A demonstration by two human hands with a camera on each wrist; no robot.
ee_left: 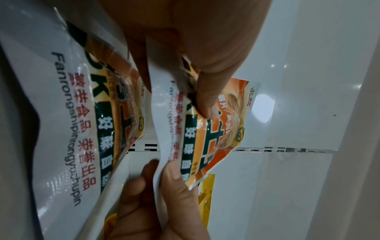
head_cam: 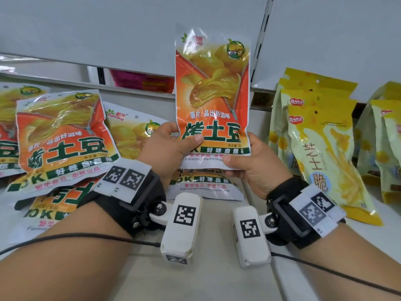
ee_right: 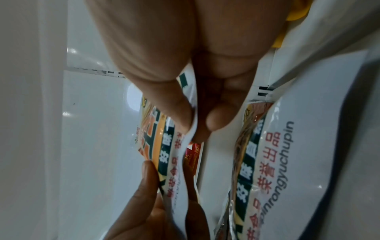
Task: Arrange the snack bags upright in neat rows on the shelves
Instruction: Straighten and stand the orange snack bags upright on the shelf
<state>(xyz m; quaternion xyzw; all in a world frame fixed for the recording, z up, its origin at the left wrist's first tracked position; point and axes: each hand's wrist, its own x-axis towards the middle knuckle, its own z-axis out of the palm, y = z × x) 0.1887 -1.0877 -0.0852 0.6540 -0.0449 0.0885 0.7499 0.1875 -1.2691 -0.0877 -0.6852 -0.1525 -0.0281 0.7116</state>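
An orange potato-chip bag (head_cam: 211,94) stands upright above the white shelf (head_cam: 217,246), held by both hands at its bottom edge. My left hand (head_cam: 173,146) pinches the lower left corner, thumb on the front. My right hand (head_cam: 245,161) pinches the lower right corner. In the left wrist view the same orange bag (ee_left: 207,129) sits between thumb and fingers, and the right wrist view shows its bottom seam (ee_right: 185,155) pinched. Another orange bag (head_cam: 204,183) lies flat right beneath the held one.
Several orange bags (head_cam: 63,131) lie in a loose pile at the left. Yellow cheese-snack bags (head_cam: 325,153) stand in rows at the right. A slotted upright (head_cam: 260,46) divides the white back panels. A pink package (head_cam: 141,81) shows behind the shelf gap.
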